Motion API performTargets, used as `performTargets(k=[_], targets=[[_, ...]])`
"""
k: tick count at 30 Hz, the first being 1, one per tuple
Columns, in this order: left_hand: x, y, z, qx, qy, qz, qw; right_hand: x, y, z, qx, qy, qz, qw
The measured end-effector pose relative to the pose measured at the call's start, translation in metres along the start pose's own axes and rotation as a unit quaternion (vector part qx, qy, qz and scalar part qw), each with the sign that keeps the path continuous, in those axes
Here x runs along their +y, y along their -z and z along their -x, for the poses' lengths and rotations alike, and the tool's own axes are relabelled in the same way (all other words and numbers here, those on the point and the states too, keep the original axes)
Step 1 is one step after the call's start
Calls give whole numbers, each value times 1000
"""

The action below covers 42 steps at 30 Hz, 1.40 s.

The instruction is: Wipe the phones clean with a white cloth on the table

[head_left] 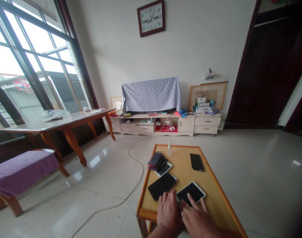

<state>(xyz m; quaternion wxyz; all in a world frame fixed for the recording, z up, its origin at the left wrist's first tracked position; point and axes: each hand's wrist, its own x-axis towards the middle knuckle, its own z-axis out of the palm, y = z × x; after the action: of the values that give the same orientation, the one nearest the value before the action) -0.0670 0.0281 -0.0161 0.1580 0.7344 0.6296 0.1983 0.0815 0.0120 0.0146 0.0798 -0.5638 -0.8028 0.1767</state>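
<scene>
My left hand (pixel 168 211) is closed, its fingers curled at the left edge of a white phone (pixel 192 192) with a dark screen. A small dark thing (pixel 179 204) shows between my two hands, too unclear to name. My right hand (pixel 197 215) lies over the near edge of that phone, with two fingers stretched apart and the others near the small dark thing. Beyond my left hand lies a black phone (pixel 162 185). Another white phone (pixel 164 169) sits partly under a dark stack (pixel 156 160) whose detail is blurred out.
The wooden table (pixel 183 149) also bears a small clear spray bottle (pixel 170 148) and a black phone (pixel 196 162). A cable (pixel 143 165) runs over the tiled floor. A low cabinet (pixel 138 128), a stool with purple cloth (pixel 26 168) and a long table (pixel 73 119) stand around.
</scene>
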Motion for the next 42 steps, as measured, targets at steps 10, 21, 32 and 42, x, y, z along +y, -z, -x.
performTargets(k=[10, 21, 32, 42], targets=[[7, 8, 0, -8, 11, 10, 1000, -5, -10, -25, 12, -14, 23, 1000], [6, 5, -1, 25, 2, 19, 1000, 12, -17, -29, 26, -25, 16, 999], [9, 9, 1, 24, 4, 17, 1000, 50, -8, -41, 99, -156, 69, 980], [8, 10, 2, 26, 3, 11, 1000, 46, -11, -46, 77, -132, 54, 987]])
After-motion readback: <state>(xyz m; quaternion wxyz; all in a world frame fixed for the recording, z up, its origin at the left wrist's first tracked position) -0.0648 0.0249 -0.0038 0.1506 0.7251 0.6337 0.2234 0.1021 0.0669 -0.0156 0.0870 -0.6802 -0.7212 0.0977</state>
